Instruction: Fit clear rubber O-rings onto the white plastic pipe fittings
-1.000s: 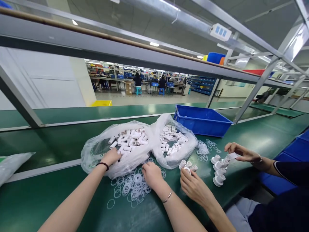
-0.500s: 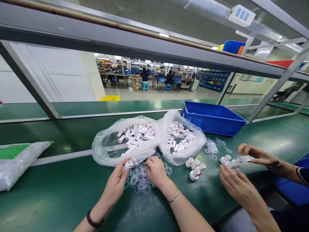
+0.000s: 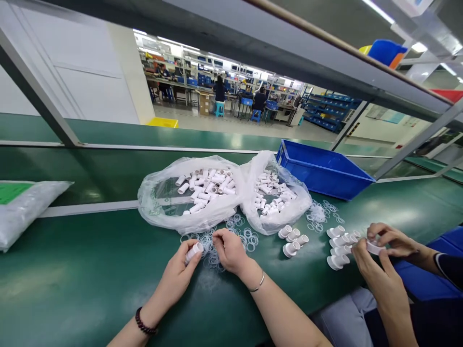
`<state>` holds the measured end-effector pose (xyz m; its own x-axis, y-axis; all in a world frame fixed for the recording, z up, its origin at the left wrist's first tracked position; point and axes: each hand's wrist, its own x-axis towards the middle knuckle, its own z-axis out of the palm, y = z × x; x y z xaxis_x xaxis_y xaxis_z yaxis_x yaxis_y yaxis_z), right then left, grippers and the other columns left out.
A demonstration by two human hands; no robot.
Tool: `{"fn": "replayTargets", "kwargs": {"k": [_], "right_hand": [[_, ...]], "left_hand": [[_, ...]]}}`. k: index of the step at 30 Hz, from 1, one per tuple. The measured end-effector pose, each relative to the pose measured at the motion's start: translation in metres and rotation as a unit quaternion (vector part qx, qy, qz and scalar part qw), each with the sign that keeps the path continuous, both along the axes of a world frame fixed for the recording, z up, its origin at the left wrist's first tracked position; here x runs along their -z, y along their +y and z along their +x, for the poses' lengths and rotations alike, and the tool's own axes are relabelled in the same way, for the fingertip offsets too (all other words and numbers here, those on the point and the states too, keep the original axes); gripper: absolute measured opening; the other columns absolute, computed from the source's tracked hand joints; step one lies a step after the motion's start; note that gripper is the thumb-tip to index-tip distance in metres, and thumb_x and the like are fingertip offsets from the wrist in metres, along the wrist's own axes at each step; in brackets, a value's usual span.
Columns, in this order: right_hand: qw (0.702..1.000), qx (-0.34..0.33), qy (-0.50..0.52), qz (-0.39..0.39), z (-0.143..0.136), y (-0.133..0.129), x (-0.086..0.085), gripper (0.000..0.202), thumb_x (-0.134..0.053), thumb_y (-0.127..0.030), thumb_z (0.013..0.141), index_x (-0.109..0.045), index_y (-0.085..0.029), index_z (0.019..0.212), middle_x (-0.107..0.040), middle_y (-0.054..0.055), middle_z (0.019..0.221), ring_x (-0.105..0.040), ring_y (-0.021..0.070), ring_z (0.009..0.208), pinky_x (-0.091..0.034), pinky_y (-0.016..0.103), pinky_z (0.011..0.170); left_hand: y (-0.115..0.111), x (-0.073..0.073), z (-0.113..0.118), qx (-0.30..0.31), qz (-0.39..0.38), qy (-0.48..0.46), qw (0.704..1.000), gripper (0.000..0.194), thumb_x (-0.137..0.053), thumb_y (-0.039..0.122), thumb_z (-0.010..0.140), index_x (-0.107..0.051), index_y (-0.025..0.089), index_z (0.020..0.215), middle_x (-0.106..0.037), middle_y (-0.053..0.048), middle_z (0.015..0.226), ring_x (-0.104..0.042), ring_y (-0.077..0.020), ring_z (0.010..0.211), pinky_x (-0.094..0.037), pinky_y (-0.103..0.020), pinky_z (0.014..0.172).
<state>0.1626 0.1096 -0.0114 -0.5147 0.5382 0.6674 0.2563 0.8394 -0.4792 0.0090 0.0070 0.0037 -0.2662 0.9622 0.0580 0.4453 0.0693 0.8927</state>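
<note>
My left hand (image 3: 181,267) is closed round a white plastic fitting (image 3: 194,252), its open end facing up and to the right. Just right of it, my right hand (image 3: 228,249) has its fingertips pinched together over a pile of clear rings (image 3: 213,258); whatever is between them is too small to make out. Behind both hands lie two open plastic bags (image 3: 159,222) with many white fittings (image 3: 217,179) inside. Several fittings with rims (image 3: 291,247) stand in a small group to the right of my right hand.
At the right, a co-worker's hands (image 3: 383,260) hold a white part beside several fittings (image 3: 338,261). A blue bin (image 3: 325,173) stands behind more rings (image 3: 317,213). A filled plastic bag (image 3: 32,207) lies far left; a shelf frame (image 3: 361,79) crosses above.
The view has tilted down and shifted slightly. My hands have drawn closer together, the left one still holding the fitting. The co-worker's hands moved away from their fittings and came together around a part.
</note>
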Motion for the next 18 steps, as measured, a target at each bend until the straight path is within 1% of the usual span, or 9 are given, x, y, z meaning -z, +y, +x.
{"fn": "replayTargets", "kwargs": {"k": [2, 5, 8, 11, 14, 18], "right_hand": [[0.999, -0.025, -0.02, -0.022, -0.002, -0.007, 0.003, 0.023, -0.034, -0.029, 0.098, -0.054, -0.017, 0.099, -0.063, 0.005, 0.08, -0.06, 0.0137, 0.07, -0.049, 0.024, 0.064], [0.997, -0.058, -0.05, -0.016, -0.005, -0.013, 0.006, 0.025, -0.032, -0.031, 0.099, -0.054, -0.018, 0.098, -0.062, 0.005, 0.078, -0.06, 0.0137, 0.068, -0.048, 0.024, 0.062], [0.997, -0.061, -0.025, -0.027, -0.006, -0.014, 0.005, 0.023, -0.034, -0.031, 0.099, -0.053, -0.018, 0.097, -0.061, 0.004, 0.078, -0.058, 0.013, 0.068, -0.047, 0.024, 0.061], [0.995, -0.066, 0.012, -0.08, -0.005, -0.015, 0.001, 0.02, -0.038, -0.031, 0.099, -0.053, -0.018, 0.094, -0.059, 0.003, 0.079, -0.057, 0.0126, 0.069, -0.047, 0.024, 0.063], [0.988, -0.079, 0.016, -0.132, -0.005, -0.016, -0.001, 0.02, -0.039, -0.032, 0.099, -0.052, -0.018, 0.092, -0.058, 0.003, 0.081, -0.056, 0.0129, 0.073, -0.047, 0.026, 0.067], [0.987, -0.093, 0.014, -0.131, -0.007, -0.015, -0.001, 0.019, -0.042, -0.03, 0.098, -0.053, -0.018, 0.091, -0.058, 0.004, 0.085, -0.055, 0.0139, 0.08, -0.047, 0.027, 0.07]], "left_hand": [[-0.002, -0.001, 0.003, 0.009, 0.006, 0.0, 1.0, 0.035, -0.046, 0.052, 0.089, -0.052, 0.022, 0.106, -0.062, -0.007, 0.1, -0.06, -0.0244, 0.09, -0.047, -0.037, 0.082], [-0.002, 0.001, 0.006, 0.021, 0.011, -0.017, 1.0, 0.038, -0.052, 0.049, 0.086, -0.045, 0.022, 0.111, -0.058, -0.008, 0.106, -0.059, -0.0234, 0.094, -0.047, -0.037, 0.084], [-0.001, 0.002, 0.008, 0.005, -0.006, -0.027, 1.0, 0.039, -0.055, 0.047, 0.085, -0.039, 0.021, 0.109, -0.054, -0.006, 0.102, -0.058, -0.0215, 0.091, -0.048, -0.035, 0.08], [-0.001, 0.002, 0.009, -0.005, -0.003, -0.016, 1.0, 0.038, -0.057, 0.045, 0.083, -0.037, 0.021, 0.104, -0.05, -0.005, 0.099, -0.056, -0.02, 0.087, -0.047, -0.033, 0.076], [-0.002, 0.0, 0.01, 0.004, 0.01, 0.001, 1.0, 0.038, -0.058, 0.045, 0.083, -0.036, 0.021, 0.103, -0.048, -0.005, 0.1, -0.054, -0.0192, 0.087, -0.046, -0.032, 0.075], [-0.004, 0.0, 0.011, 0.016, 0.01, 0.009, 1.0, 0.033, -0.053, 0.044, 0.087, -0.036, 0.021, 0.104, -0.048, -0.006, 0.103, -0.053, -0.0189, 0.087, -0.045, -0.031, 0.074]]}}
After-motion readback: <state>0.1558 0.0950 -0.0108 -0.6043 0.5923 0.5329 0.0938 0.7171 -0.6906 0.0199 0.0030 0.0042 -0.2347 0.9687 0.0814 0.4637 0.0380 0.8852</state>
